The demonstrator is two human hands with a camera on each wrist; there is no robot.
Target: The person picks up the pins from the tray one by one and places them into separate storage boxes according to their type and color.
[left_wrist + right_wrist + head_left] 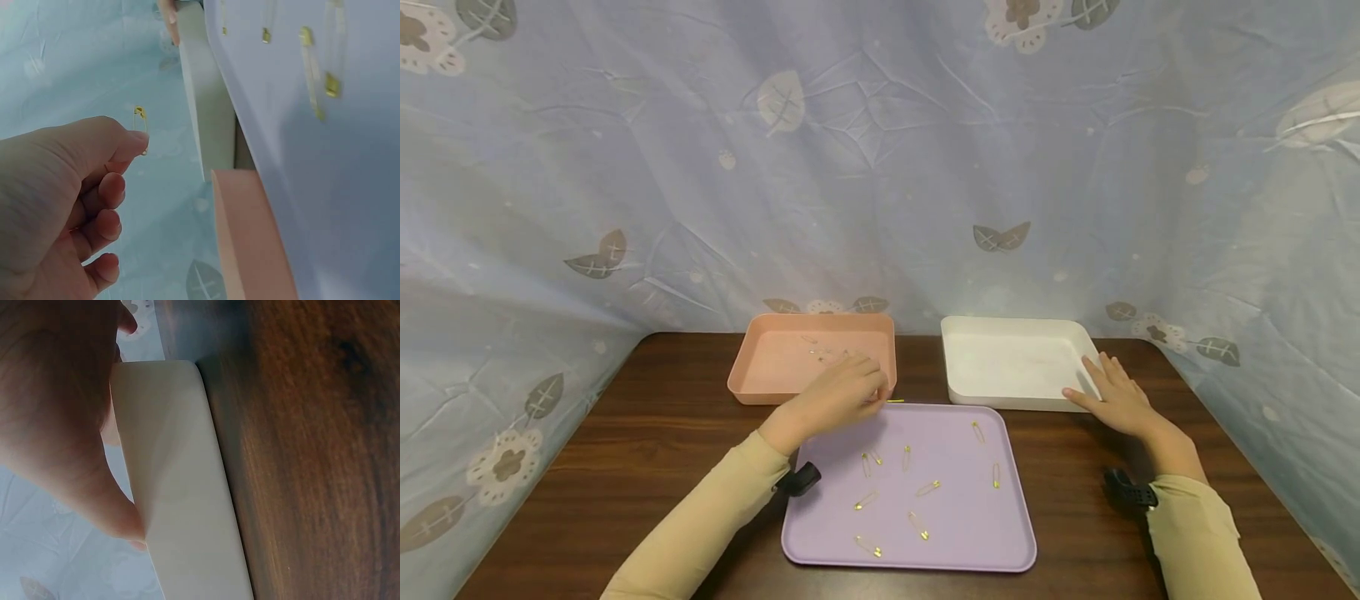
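My left hand (841, 392) is over the front right part of the pink tray (767, 398). Its thumb and forefinger pinch a gold safety pin (140, 114), whose clasp end sticks up past the fingertips in the left wrist view. Several thin pins (822, 353) lie in the pink tray, partly behind the hand. On the lilac tray (955, 533) several more gold safety pins (928, 488) are scattered. My right hand (1116, 396) rests on the right rim of the white tray (1015, 403), fingers spread, with the thumb (128, 519) touching the rim.
All three trays stand on a dark wooden table (625, 458), the lilac one in front of the other two. Patterned blue cloth (880, 167) hangs behind the table and along its sides. A black band (799, 480) is worn on the left wrist, another (1129, 490) on the right.
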